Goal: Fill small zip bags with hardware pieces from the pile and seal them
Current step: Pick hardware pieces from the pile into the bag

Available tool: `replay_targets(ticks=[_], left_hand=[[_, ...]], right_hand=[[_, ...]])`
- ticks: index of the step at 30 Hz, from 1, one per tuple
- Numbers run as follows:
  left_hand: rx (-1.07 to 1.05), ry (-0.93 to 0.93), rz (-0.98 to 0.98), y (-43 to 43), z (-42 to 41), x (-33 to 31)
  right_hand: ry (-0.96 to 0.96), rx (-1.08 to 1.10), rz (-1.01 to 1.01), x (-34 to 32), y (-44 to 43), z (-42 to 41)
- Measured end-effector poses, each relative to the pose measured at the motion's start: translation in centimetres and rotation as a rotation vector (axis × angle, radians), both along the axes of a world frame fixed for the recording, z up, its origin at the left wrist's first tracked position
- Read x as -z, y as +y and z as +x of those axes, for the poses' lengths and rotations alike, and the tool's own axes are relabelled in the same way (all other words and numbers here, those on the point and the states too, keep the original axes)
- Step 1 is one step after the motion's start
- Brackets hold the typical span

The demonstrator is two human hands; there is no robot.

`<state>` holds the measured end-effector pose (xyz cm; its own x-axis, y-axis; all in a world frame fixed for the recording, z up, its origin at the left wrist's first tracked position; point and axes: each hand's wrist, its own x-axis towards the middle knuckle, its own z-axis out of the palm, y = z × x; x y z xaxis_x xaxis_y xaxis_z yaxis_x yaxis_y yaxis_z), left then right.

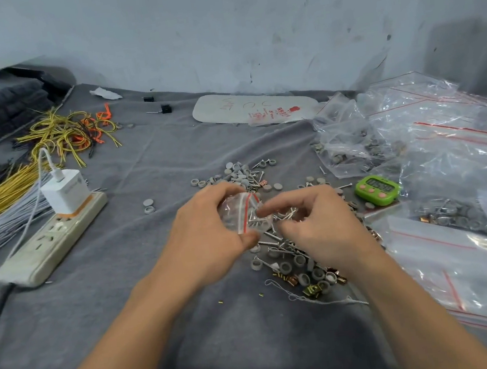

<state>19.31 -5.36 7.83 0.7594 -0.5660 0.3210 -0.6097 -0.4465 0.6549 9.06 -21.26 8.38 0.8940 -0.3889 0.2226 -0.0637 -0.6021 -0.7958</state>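
While our left grip (208, 235) pinches the bag (230, 214), our right grip (318, 224) curls just right of its zip (246, 215); whether it holds anything, we can't tell.

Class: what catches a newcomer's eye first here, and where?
Centre frame, the left hand grips a small clear red-striped zip bag, the right hand at its mouth, above a pile of grey caps and silver screws. A green digital timer sits right of the pile; tangled yellow wires lie far left.
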Motion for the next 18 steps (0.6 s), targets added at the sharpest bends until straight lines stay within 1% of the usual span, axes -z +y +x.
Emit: replay_targets(ticks=[2, 3, 5, 7, 8, 10, 12, 15, 17, 18], left_hand=[[0.100, 0.074, 0.033, 0.2, -0.1, -0.2], [0.168, 0.127, 0.081, 0.3, -0.2, -0.4], [0.295, 0.213, 0.192, 0.7, -0.1, -0.7], [0.372, 0.287, 0.215, 1.1, 0.1, -0.8], [0.392, 0.334, 0.194, 1.2, 0.2, -0.8], [0.407, 0.396, 0.160, 1.2, 0.2, -0.8], [0.417, 0.379, 0.181, 0.7, -0.2, -0.9], [0.426, 0.339, 0.201, -0.2, -0.8, -0.9], [0.412, 0.312, 0.197, -0.4, -0.7, -1.0], [0.395, 0.296, 0.195, -0.3, -0.5, -1.1]], right_hand=[[0.070, -0.082, -0.099, 0.0, 0.5, -0.4], [0.074, -0.131, -0.143, 0.0, 0.9, -0.5], [0.041, -0.217, -0.224, 0.0, 1.5, -0.5], [0.028, -0.211, -0.252, 0.1, 1.8, -0.5], [0.029, -0.174, -0.239, 0.2, 1.6, -0.5], [0.042, -0.103, -0.121, 0.7, 1.0, -0.3], [0.057, -0.049, -0.032, 0.9, 0.7, 0.0], [0.094, 0.026, 0.003, 1.0, 1.0, 0.3], [0.131, 0.044, 0.033, 1.1, 1.4, 0.5], [0.157, 0.036, 0.018, 1.1, 1.5, 0.6]])
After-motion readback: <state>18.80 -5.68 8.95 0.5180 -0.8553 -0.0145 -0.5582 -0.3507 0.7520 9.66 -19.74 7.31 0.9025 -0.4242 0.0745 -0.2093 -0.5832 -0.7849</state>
